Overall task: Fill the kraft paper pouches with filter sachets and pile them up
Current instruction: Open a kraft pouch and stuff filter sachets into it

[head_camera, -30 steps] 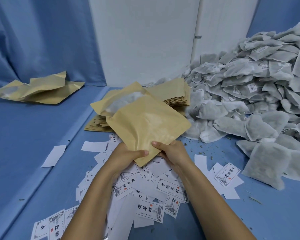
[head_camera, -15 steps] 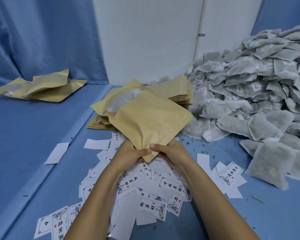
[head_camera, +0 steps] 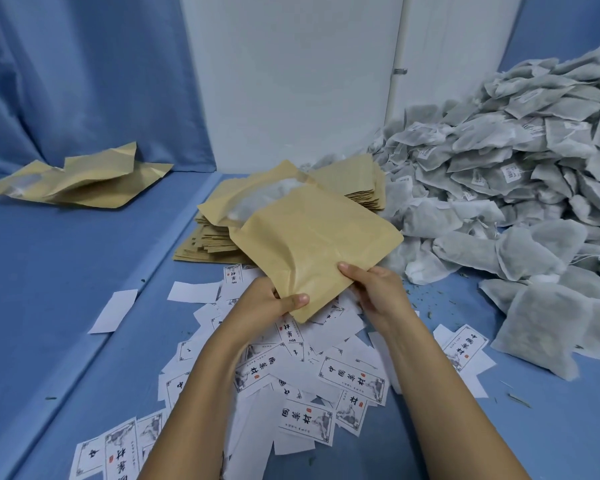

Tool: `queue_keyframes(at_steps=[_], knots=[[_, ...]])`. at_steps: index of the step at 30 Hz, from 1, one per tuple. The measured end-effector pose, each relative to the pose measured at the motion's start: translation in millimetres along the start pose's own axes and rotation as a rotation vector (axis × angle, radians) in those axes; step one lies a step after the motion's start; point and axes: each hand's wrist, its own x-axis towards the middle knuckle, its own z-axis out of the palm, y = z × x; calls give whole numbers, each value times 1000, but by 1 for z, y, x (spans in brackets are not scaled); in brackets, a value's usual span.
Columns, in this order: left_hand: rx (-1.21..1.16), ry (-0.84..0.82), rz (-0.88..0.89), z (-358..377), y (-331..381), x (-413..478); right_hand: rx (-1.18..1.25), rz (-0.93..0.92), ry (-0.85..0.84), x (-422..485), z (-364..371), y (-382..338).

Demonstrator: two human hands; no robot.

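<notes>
Our left hand (head_camera: 274,301) and right hand (head_camera: 376,289) both pinch the pouch (head_camera: 312,244) at its near corner; we should hold its mouth tipped up, so nothing slips out.

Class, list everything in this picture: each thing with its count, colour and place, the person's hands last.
held pouch: one, tan, centre
flat pouch stack: many, tan, behind the held pouch
piled pouches: a few, tan, far left
filter sachets: heap, grey-white, right
printed slips: many, white with black print, under the arms
cloth surface: one, blue, beneath everything
curtain: one, blue, back left
wall panel: one, white, back centre
left hand: one, grips the held pouch's near corner
right hand: one, grips the same corner
</notes>
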Motion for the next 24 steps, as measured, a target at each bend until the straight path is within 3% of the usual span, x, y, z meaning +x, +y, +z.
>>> queue_keyframes(at_steps=[5, 14, 17, 21, 24], knots=[[11, -54, -11, -8, -5, -8, 210, -52, 180, 6, -17, -15], [-30, -54, -52, -14, -8, -9, 343, -50, 215, 14, -27, -20], [-157, 47, -75, -13, -8, -7, 357, -50, 196, 15, -28, -21], [-354, 329, -53, -13, -4, -1, 45, -54, 70, 14, -24, -20], [-325, 393, -27, -26, 7, 6, -247, -121, -35, 11, -9, -22]])
